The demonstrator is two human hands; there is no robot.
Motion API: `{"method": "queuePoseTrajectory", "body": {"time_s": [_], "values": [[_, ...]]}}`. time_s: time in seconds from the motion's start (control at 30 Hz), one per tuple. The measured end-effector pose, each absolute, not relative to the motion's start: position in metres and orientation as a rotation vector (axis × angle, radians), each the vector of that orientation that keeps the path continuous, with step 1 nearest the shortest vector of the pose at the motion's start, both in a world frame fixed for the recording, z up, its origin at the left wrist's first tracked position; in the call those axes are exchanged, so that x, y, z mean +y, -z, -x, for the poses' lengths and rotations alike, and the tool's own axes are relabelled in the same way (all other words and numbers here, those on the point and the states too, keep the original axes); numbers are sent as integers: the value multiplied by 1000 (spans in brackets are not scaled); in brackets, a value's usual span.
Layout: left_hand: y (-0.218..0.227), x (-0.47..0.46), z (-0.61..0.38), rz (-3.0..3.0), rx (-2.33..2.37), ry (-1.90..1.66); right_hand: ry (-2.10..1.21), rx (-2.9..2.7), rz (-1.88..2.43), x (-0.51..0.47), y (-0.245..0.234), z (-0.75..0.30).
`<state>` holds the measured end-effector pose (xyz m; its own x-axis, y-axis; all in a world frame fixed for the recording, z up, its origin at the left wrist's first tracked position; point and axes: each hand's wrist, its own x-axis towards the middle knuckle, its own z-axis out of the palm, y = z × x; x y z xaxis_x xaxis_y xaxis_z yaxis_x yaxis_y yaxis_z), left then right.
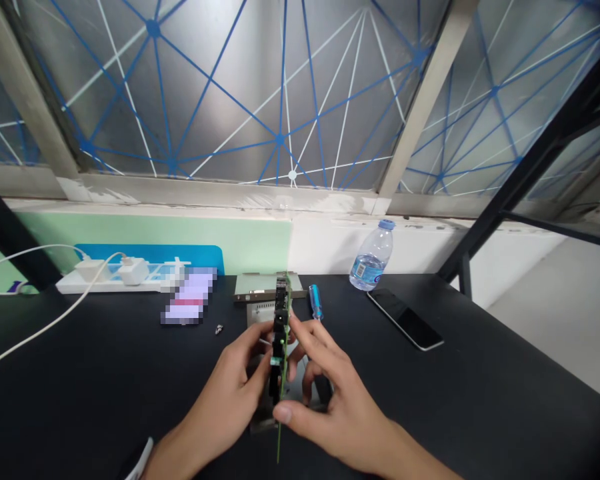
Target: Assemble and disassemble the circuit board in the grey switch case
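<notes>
A green circuit board [281, 333] with black components on its left face stands on edge between my hands, seen nearly edge-on. From the left, my left hand [237, 373] grips it with thumb and fingers at the component side. My right hand [333, 383] holds its other face, the thumb near the lower part and the index finger higher up. Beneath and behind the board lies a grey metal casing [260, 312], partly hidden by the hands. Behind that is a flat metal cover [250, 285]. A blue-handled screwdriver [315, 301] lies just right of it.
Small screws [219, 329] lie left of the casing. A white power strip [80, 283] with plugged-in chargers and cables stands at the back left, near a blurred-out phone-like object [190, 297]. A water bottle [371, 257] and a black phone [405, 320] are at right.
</notes>
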<state>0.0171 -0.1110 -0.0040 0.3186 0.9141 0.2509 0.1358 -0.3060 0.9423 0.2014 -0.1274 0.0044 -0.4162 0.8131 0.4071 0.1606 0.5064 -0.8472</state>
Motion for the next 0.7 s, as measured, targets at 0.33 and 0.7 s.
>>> {"method": "queuePoseTrajectory", "body": {"time_s": [0.33,0.7], "values": [[-10,-98,-3,-1334,998,-1041,-892,-1604,1040,-115,-16,-211],[-9,-100,-6,-1289,719,-1046,-1157,-1552,1223,-106,4,-207]]}}
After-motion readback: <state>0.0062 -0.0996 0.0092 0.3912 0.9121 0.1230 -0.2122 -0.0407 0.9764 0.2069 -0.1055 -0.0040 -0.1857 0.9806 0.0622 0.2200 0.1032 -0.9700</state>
